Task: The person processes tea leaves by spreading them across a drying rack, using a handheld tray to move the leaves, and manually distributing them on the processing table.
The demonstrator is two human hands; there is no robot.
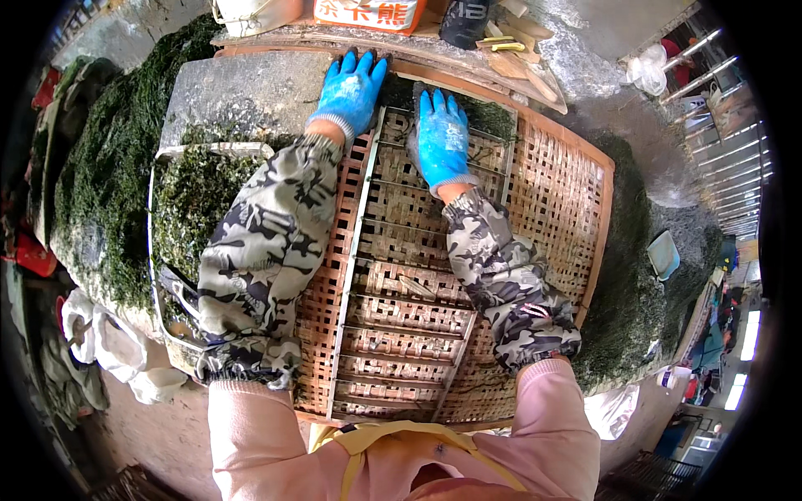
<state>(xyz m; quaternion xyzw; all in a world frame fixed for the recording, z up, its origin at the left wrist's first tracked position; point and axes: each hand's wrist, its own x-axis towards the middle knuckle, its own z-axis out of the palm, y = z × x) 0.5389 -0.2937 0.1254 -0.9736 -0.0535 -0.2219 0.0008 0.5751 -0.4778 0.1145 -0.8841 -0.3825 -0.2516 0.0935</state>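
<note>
My left hand [349,90], in a blue coated glove with dark fingertips, lies stretched out at the far rim of a woven bamboo tray [558,184], beside a grey slab. My right hand [443,138], in a matching glove, lies with fingers extended over the far part of a slatted rack [355,250]. Dark green seaweed-like strands [489,115] lie next to its fingers. The long narrow rack rests on the tray, divided by several crossbars; woven strips show through its nearer sections. What lies under each palm is hidden.
On the left, a white-rimmed tub [154,217] holds chopped green-brown material beside the grey slab [238,92]. Green strands [109,184] heap farther left. A plank [292,33] at the back carries a white bucket, a bag and a dark cup. A light-blue scoop [664,255] lies right.
</note>
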